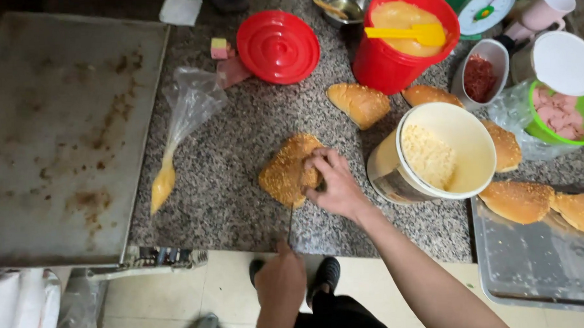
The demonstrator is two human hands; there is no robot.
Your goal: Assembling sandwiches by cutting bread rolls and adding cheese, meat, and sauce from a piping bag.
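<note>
The right hand [335, 185] is pressing the sesame bun [289, 170] on the counter [227, 166] while the left hand [280, 281] is gripping a knife [290, 227] whose blade could slip toward the fingers.

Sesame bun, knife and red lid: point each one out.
sesame bun [286, 172], head view, on its seeded top crust.
knife [290, 227], head view, on the thin blade below the bun.
red lid [278, 47], head view, on its ridged centre.

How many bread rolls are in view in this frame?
6: one under the right hand at centre, two beside the red bucket, one behind the cream tub, two on the tray at right. More may be hidden.
</note>
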